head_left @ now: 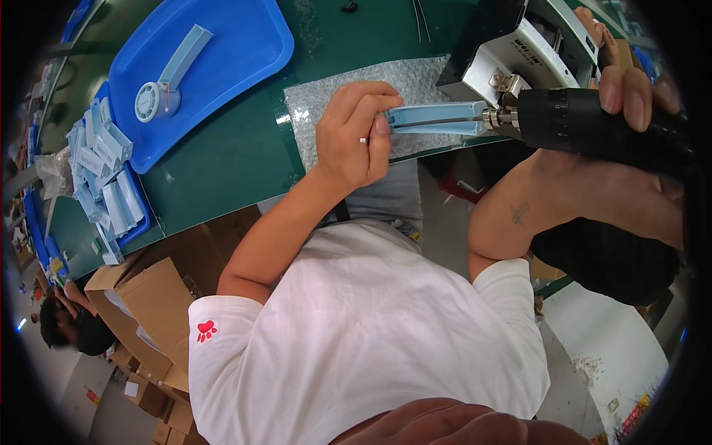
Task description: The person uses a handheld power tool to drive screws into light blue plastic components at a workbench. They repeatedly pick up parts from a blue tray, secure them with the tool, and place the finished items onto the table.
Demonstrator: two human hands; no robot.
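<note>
My left hand (352, 137) pinches one end of a light blue plastic handle shell (437, 113) over the table's near edge. A black electric screwdriver (571, 122) is in my right hand (635, 100), its fingers wrapped round the barrel. From the screwdriver's metal nose a long thin bit lies along the shell's open trough, pointing toward my left hand. Whether a screw sits at the tip is hidden by my fingers. Behind the shell stands a silver and black screw feeder (512, 59), close to the screwdriver's nose.
Bubble wrap (304, 111) lies on the green table (237, 163). A blue tray (256, 37) holds a light blue handheld fan (156, 100). Several light blue shells (100, 163) are piled at left. Cardboard boxes (152, 311) stand below. Another person (89, 322) is at far left.
</note>
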